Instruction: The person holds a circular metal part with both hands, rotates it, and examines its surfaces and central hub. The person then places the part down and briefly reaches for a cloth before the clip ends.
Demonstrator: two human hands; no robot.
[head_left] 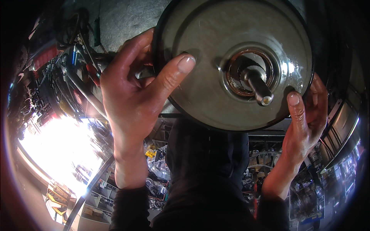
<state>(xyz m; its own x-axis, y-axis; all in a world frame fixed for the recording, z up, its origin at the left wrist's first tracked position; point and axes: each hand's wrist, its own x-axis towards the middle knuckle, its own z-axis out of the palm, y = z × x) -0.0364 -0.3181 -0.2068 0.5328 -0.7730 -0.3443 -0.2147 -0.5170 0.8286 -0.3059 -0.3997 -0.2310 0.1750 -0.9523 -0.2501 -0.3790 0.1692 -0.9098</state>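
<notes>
Both hands, left hand (129, 82) and right hand (308, 115), clamp fingers over opposite rims of the round metal disc (216, 65), thumbs on its face steadying the central shaft (257, 85).

Bare left grip (131, 82), bare right grip (306, 115); dark long sleeves (129, 208) to wrists.

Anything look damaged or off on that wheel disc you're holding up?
One thing: the recess around the steel axle stub in the round grey metal disc shows a rusty brown ring and a wet sheen. Otherwise the left hand and right hand hold the disc's rim evenly; no cracks visible.
</notes>
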